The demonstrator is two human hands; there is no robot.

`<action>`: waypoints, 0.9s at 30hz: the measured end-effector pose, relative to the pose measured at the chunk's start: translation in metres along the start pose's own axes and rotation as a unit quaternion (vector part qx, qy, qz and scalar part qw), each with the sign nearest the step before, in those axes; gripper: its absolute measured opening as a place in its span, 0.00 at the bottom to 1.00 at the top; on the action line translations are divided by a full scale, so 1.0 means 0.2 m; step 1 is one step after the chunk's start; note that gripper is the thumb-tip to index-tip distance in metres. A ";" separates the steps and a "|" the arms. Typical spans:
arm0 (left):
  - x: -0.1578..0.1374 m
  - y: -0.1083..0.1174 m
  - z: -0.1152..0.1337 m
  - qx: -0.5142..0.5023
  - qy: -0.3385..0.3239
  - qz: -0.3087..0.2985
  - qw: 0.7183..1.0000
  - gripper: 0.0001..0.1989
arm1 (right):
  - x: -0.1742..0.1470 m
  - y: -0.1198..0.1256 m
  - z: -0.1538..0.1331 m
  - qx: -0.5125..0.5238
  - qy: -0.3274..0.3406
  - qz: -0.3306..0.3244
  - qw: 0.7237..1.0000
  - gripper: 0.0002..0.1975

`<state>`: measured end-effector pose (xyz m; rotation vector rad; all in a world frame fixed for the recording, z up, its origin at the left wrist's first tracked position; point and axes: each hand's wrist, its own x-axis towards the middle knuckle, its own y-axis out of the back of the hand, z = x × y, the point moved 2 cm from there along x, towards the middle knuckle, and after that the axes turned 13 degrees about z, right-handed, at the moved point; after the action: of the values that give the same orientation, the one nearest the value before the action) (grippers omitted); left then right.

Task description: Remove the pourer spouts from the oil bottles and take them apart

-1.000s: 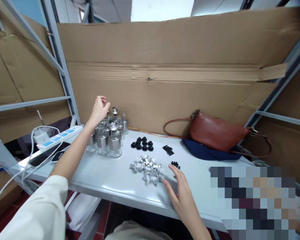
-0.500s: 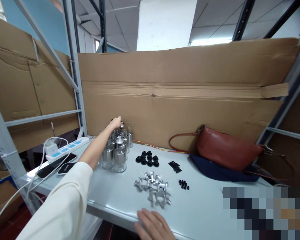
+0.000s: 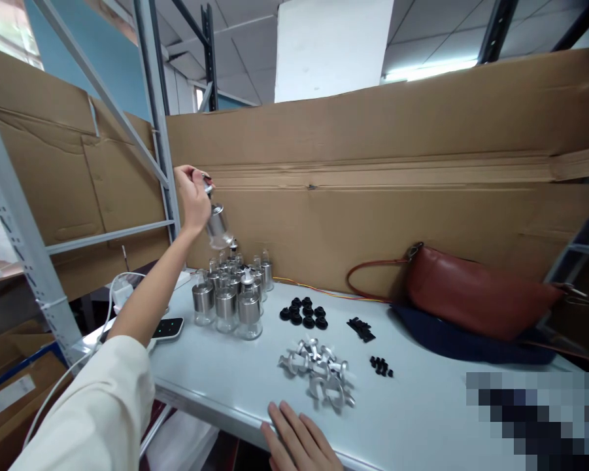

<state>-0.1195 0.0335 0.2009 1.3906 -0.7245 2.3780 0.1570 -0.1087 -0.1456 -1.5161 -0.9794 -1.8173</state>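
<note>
My left hand (image 3: pixel 195 196) is raised at the left, its fingers closed on the top of a glass bottle (image 3: pixel 218 226) with a silver metal band. The bottle hangs tilted above a group of similar banded glass bottles (image 3: pixel 226 304) standing on the table. Palm down at the table's front edge, my right hand (image 3: pixel 301 441) lies with its fingers extended and nothing in it. Just beyond it is a pile of silver metal parts (image 3: pixel 318 373). Behind that pile sit several round black caps (image 3: pixel 304 313).
Small black flat pieces (image 3: pixel 361 329) and tiny black plugs (image 3: pixel 381 366) lie right of centre. A brown leather bag (image 3: pixel 480 294) rests on dark blue cloth (image 3: pixel 441 340). A phone (image 3: pixel 168 328) and white cables are at the left. Cardboard (image 3: pixel 372 229) walls the back.
My left hand has lifted a bottle out of the group and moved up and left with it. My right hand stays at the table edge. The view has shifted slightly.
</note>
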 end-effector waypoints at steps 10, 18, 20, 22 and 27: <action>-0.57 0.51 -0.01 -0.144 0.128 -0.053 0.980 0.16 | 0.05 -0.05 -0.02 -0.013 -0.027 0.140 0.990 0.23; -0.83 0.48 -0.14 -0.085 0.115 -0.050 0.988 0.14 | 0.04 -0.04 -0.02 -0.014 -0.026 0.141 0.990 0.22; -0.85 0.45 -0.17 -0.064 0.098 -0.075 0.990 0.14 | 0.04 -0.02 -0.02 -0.010 -0.017 0.126 0.992 0.21; -0.87 0.43 -0.20 -0.045 0.086 -0.095 0.991 0.14 | 0.05 0.00 -0.02 -0.006 -0.007 0.090 0.996 0.20; -0.90 0.39 -0.29 -0.021 0.081 -0.100 0.991 0.14 | 0.05 0.04 -0.01 -0.002 0.010 0.020 1.000 0.20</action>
<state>-0.1104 0.0023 -0.0011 1.1772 -0.5611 2.2727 0.1613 -0.1148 -0.1340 -1.5060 -0.9294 -1.8050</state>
